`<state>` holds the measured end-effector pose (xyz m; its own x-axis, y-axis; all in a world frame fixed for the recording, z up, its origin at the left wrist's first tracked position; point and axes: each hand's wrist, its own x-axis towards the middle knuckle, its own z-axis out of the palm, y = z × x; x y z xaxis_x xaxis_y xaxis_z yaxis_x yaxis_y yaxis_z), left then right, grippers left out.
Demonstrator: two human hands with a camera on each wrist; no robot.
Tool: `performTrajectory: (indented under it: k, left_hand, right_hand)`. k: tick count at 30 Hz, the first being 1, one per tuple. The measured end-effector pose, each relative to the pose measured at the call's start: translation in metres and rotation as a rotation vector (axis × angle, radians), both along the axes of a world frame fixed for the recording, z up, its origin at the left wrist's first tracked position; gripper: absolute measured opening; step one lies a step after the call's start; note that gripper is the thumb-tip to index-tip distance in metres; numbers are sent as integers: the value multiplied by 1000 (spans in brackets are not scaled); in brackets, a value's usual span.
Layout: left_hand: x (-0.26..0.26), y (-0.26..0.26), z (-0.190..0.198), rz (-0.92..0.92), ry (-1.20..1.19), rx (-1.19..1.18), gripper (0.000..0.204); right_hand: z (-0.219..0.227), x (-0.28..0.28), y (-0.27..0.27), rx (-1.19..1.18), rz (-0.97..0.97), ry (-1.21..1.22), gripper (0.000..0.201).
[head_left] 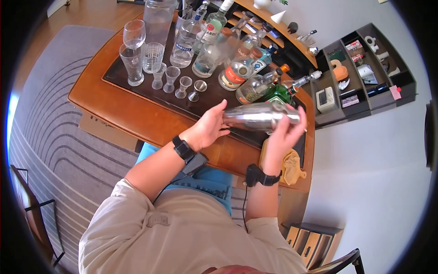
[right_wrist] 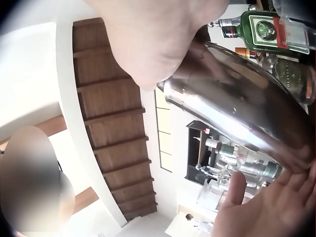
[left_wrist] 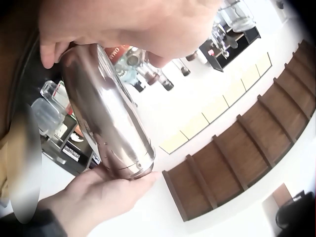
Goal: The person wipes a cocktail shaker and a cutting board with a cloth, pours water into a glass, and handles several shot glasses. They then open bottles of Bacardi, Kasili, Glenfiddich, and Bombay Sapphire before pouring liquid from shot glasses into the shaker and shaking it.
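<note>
A shiny metal cocktail shaker (head_left: 255, 117) lies nearly level above the table's near edge, between my two hands. My right hand (head_left: 287, 128) grips its right end, with the thumb on the near side and the fingers on the far side. At the other end my left hand (head_left: 207, 128) touches the shaker with its fingers, thumb raised and spread away. In the left wrist view, my right palm (left_wrist: 106, 195) sits beneath the tilted shaker (left_wrist: 108, 113). Past the shaker's end in the right wrist view shows my left hand (right_wrist: 266, 207), thumb apart.
Several bottles, including a green one (head_left: 279, 95), stand behind the shaker on the dark mat (head_left: 137, 91). Small glasses (head_left: 171, 78) and a metal jigger (head_left: 197, 90) are at the left. A yellow cloth (head_left: 292, 168) lies at the table's right edge.
</note>
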<state>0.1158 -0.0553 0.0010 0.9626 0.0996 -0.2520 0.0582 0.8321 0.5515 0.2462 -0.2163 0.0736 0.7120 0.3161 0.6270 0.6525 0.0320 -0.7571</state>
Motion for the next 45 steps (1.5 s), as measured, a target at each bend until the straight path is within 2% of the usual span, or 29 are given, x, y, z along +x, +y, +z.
performTrajectory:
  k: [2,4,6,8,10,13,15,18,20,24,26,30,32,33,36,40,42,43,44,45]
  left_hand:
    - [-7,-3,12,26,-27,25,84]
    - [-10,-6,22,25,-108,43,84]
    - [2,0,3,42,-67,18,85]
    - [7,11,-22,-32,18,-54,87]
    - [4,4,-16,-30,39,-57,88]
    - [-2,-10,5,-12,-61,-17,85]
    - [0,-4,2,-22,-54,-43,85]
    - [6,5,-12,-15,21,-82,85]
    - [5,2,-20,-25,28,-75,87]
    - [-10,-6,6,-47,-37,-76,88]
    - [-1,3,0,-60,-44,-69,88]
    - [9,4,-9,-39,51,-63,85]
    - [2,-4,-7,-56,-3,-58,83]
    - [-5,-7,4,-49,-4,-44,83]
    - [-3,1,-4,-63,-76,-61,84]
    - [5,3,-7,-44,43,-38,86]
    - [-1,5,-13,-79,16,-27,86]
    - [-7,4,-7,-76,9,-52,86]
    - [-10,2,-4,-76,7,-79,86]
    - [-7,2,-5,-59,2,-75,86]
  right_hand:
    - [20,-20,-2,173,-9,19,51]
    - [24,-25,-2,219,-7,-51,50]
    - [15,-21,4,71,2,-117,51]
    - [0,-13,7,-59,38,-31,55]
    - [2,-9,5,-101,31,38,54]
    - [10,-10,-3,153,45,-95,54]
    - [15,-14,-6,110,44,-89,55]
    - [-1,-7,3,13,79,-22,54]
    - [-1,-4,2,26,73,-2,54]
    - [8,-10,-9,173,68,-27,54]
    - [10,-15,-3,118,90,-148,54]
    - [-1,2,-1,26,25,-12,52]
    - [3,-1,-11,150,23,31,52]
    - [7,-4,-15,161,20,12,54]
    - [12,-23,-13,87,49,-118,52]
    - [1,-7,-4,-6,22,3,51]
    - [-3,-3,-8,80,52,36,51]
    - [-5,-3,-4,149,46,-89,52]
    - [-6,-5,-4,155,41,-89,52]
    - [6,-18,0,78,51,-114,53]
